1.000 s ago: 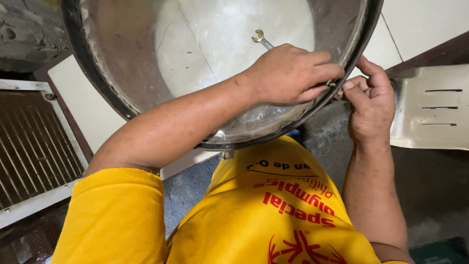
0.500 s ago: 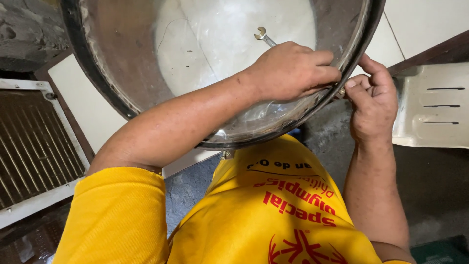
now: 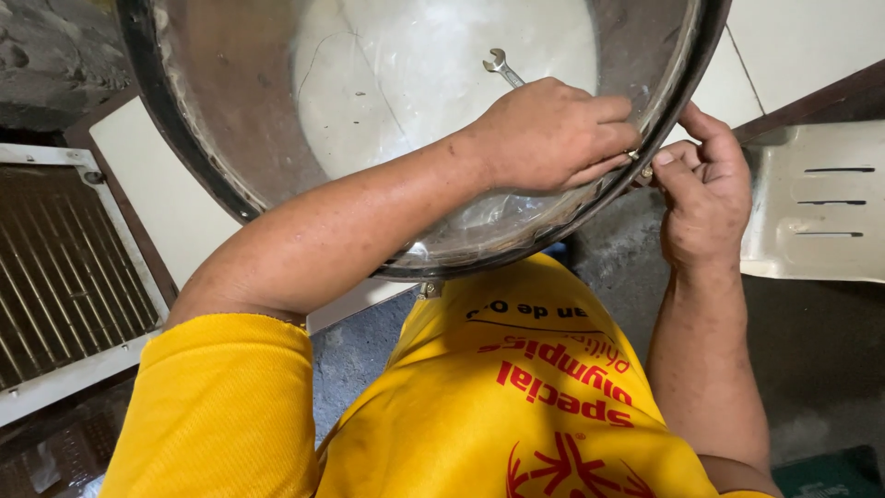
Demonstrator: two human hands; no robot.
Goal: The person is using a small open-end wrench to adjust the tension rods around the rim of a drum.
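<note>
Compared with the earlier frames, the head view shows almost no displacement: both hands keep their stations at the drum rim, and only the spanner head appears a little nearer the left hand. Head view: the large round metal drum (image 3: 277,120) is tilted toward the person, its lower rim resting against the lap of the yellow shirt (image 3: 516,406), which steadies it for work at the edge. The left hand (image 3: 553,134) reaches inside the drum with fingers curled closed around a small open-ended spanner (image 3: 499,65), whose head projects above the knuckles; this places the tool on the inner side of the rim. The right hand (image 3: 705,184) stays outside the rim, fingertips pinched closed on a small fastener (image 3: 643,169) at the edge, apparently to stop it turning. A finned grille panel (image 3: 55,277) lies to the left, and a white slotted panel (image 3: 816,207) lies to the right.
</note>
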